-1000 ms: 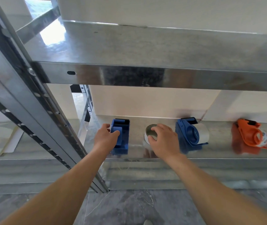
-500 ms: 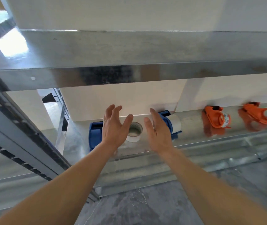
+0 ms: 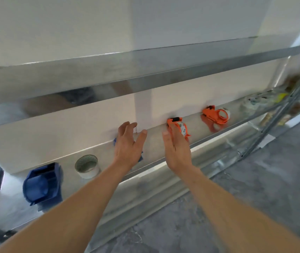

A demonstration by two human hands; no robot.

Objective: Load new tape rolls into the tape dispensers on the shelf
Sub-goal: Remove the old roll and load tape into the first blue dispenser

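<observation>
On bare metal shelf [image 3: 196, 125], both spread, empty hands, left hand [image 3: 128, 145] and right hand [image 3: 177, 147], are seen near the orange dispenser [image 3: 177, 126]: probably light, rigid plastic, best gripped by its frame.

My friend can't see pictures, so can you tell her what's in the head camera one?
Two bare hands, left and right, reach open toward a shiny metal shelf, holding nothing. On the shelf, from left to right, are a blue dispenser, a white tape roll, a blue thing mostly hidden by the left hand, and two orange dispensers.
</observation>
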